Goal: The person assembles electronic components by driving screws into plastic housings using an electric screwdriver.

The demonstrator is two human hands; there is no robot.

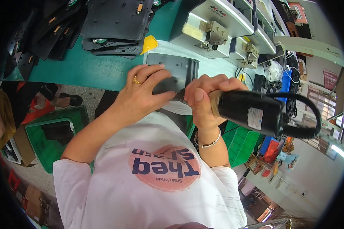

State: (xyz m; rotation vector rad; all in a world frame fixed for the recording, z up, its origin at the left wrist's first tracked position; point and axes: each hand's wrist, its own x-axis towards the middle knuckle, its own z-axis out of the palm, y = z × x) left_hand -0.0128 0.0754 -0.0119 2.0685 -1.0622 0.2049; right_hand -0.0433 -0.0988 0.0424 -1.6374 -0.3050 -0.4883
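A dark grey plastic panel (pixel 174 63) lies on the bench in front of me, at the bench's near edge. My left hand (pixel 143 87), with a gold ring, rests over its left part, fingers spread and bent. The left thumb reaches toward the tip end of a black electric screwdriver (pixel 240 108). Around the front of that screwdriver my right hand (pixel 206 95) is closed, holding it tilted with its back end up to the right. A coiled black cord leaves its back end. The bit and the spot under it are hidden by my fingers.
Stacked black panels (pixel 114 21) and a yellow piece (pixel 150 44) lie on the green bench top (pixel 65 70). Grey machines with metal mechanisms (pixel 216 32) stand at the back right. Green crates (pixel 46 156) flank me below the bench. Another person's sandalled foot (pixel 63 102) shows at left.
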